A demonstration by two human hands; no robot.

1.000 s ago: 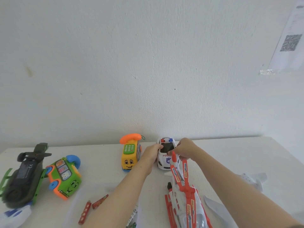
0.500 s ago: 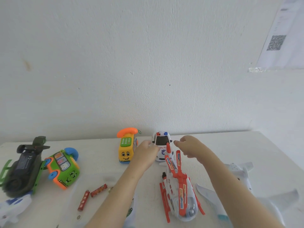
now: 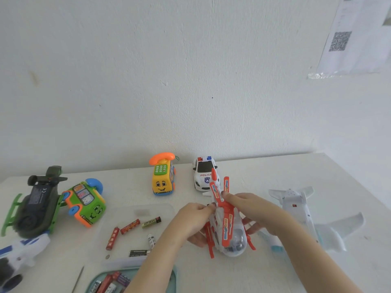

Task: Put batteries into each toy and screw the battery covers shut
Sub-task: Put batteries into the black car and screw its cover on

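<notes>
Grip came from both sides: your left hand curled round the left flank of the red-and-white plastic toy helicopter, fingertips pinching near the rotor hub. Your right hand wrapped over the top from the other side, fingers curled under the body. The helicopter sat upright in the middle of the white table, clear nose toward you, tail pointing at the white toy police car just behind it. Whether its skids rested on the table or were lifted, I could not tell.

Its battery cover was out of sight, most likely underneath, so the step in hand looked like turning the toy over. To do that well you needed to hold the body, not the thin orange-red rotor blades, which would likely flex under a twist. You also needed to roll it toward yourself so the tail cleared the police car. Laid belly-up on its rotor it would probably rock, so one hand had to steady it.

The loose red and black cylindrical batteries lay on the clear plastic lid beside your left forearm, within easy reach. The thin grey rod at the near edge may have been the screwdriver.
</notes>
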